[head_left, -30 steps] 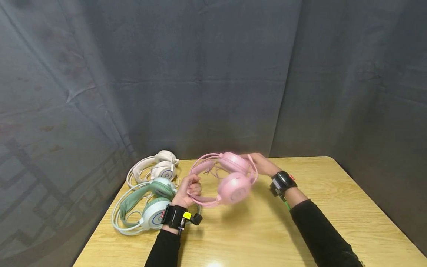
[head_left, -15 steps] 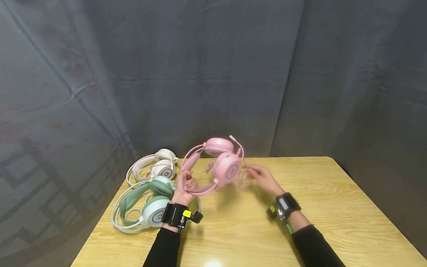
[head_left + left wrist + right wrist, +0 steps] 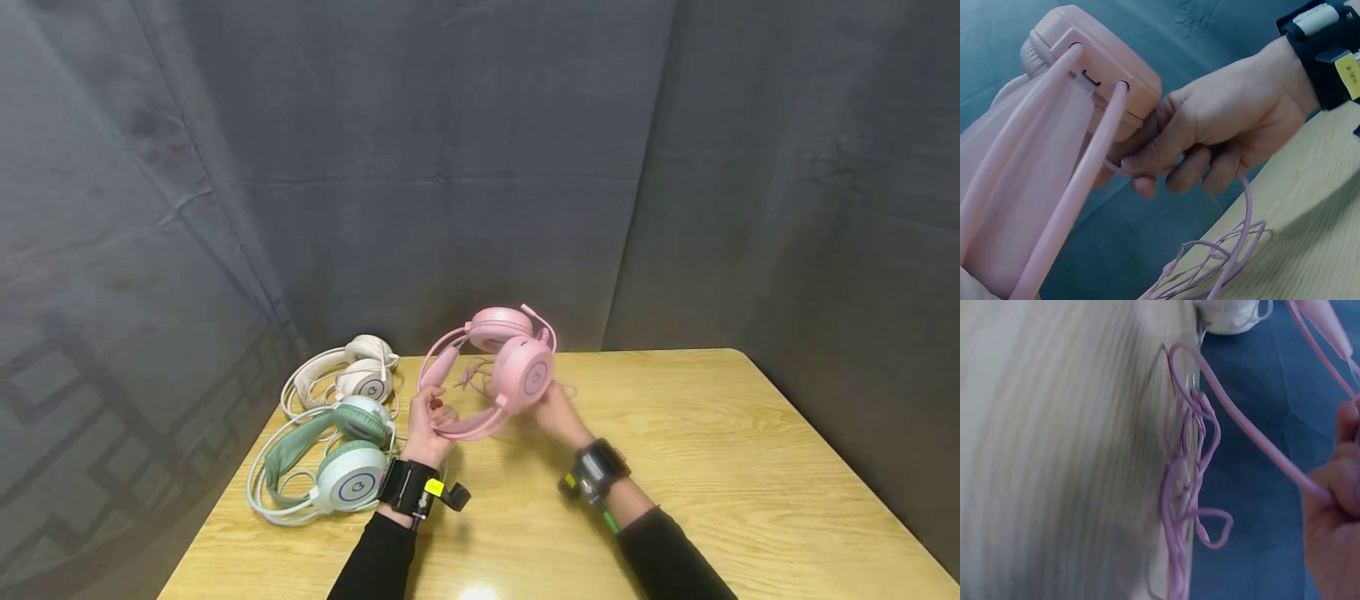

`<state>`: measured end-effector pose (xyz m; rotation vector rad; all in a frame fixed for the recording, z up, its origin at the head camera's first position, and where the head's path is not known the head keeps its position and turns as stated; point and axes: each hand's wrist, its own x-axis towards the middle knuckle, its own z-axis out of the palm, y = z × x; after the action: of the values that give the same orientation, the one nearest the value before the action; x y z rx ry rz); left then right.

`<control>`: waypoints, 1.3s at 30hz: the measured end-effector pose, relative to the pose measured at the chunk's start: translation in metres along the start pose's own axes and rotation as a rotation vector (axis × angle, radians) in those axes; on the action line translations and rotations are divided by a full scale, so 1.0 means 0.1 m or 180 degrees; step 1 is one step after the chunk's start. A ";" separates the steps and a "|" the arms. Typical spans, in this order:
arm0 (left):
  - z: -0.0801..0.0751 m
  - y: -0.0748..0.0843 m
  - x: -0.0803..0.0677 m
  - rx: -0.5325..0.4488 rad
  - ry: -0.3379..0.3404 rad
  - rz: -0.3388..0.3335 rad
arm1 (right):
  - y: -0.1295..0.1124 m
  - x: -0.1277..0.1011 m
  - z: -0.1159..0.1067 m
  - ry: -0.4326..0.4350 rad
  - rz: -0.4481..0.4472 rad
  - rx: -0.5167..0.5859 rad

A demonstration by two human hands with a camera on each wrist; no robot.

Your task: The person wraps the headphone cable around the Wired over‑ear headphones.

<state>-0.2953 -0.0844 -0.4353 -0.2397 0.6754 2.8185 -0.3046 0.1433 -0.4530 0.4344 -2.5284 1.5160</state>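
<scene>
A pink headset stands raised above the wooden table, with its ear cups upward. My left hand grips the lower part of its headband. My right hand sits just under the nearer ear cup. In the left wrist view the right hand has its fingers curled round the pink cable where it leaves the ear cup. The cable hangs down to a loose tangle on the table. A fingertip of the right hand shows at the edge of the right wrist view.
A green and white headset lies on the table beside my left wrist. A cream headset lies behind it at the table's back left. Dark cloth hangs close behind and to the sides of the table.
The pink headset has been lifted and turned upright. My right hand left the far ear cup, drew back, then came in under the nearer cup and took the cable.
</scene>
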 end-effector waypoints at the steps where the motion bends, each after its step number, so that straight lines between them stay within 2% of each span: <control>1: 0.00 -0.01 0.00 -0.0005 -0.0006 0.0003 | 0.00 -0.01 0.01 -0.0061 0.0100 0.0036; 4: 0.01 -0.03 0.00 -0.0037 -0.0007 -0.0003 | -0.01 -0.07 0.05 -0.0267 0.0331 0.0041; 6: 0.02 -0.04 0.00 -0.0038 0.0035 0.0029 | -0.01 -0.10 0.09 -0.0433 0.0339 0.0010; 12: 0.03 -0.06 0.01 -0.0051 0.0234 0.0196 | -0.05 -0.08 0.19 -0.0860 -0.0327 -0.0129; 19: 0.04 0.03 0.02 0.0010 0.0298 0.0424 | -0.11 -0.18 0.08 -0.0972 -0.0200 -0.0235; 25: 0.04 0.11 0.08 0.0281 0.0528 0.0729 | -0.13 -0.18 0.00 -0.1113 -0.0372 -0.0227; 32: 0.08 0.10 0.15 0.0723 0.0791 0.1117 | -0.20 -0.21 -0.09 -0.0978 -0.0523 -0.0693; 36: 0.06 0.07 0.15 0.0780 0.0856 0.1169 | -0.24 -0.22 -0.15 -0.1040 -0.0592 -0.0810; 39: 0.04 0.11 0.21 0.0840 0.0765 0.1127 | -0.27 -0.16 -0.16 -0.1098 -0.0561 -0.0894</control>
<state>-0.3186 -0.0880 -0.4313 -0.4551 1.2431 3.0083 -0.2804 0.1481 -0.4280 0.9130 -2.8092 1.0790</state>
